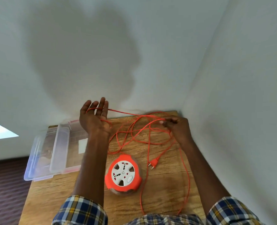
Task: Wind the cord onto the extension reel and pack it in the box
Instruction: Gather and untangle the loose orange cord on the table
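The cord (148, 138) is looped over the straight fingers of the raised left hand (94, 118) and pinched by the right hand (176, 125). The reel (123, 173) lies on the counter (163, 184), beside the box (59, 150).

Loose cord (148, 135) loops sprawl across the far table (165, 189) — walls close behind, bare wood nearer the reel (123, 173).

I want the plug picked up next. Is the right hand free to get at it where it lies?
Probably not at once. The right hand is pinching the orange cord, so it is occupied. The plug itself lies uncovered on the table, beside the reel, with only loose cord loops nearby.
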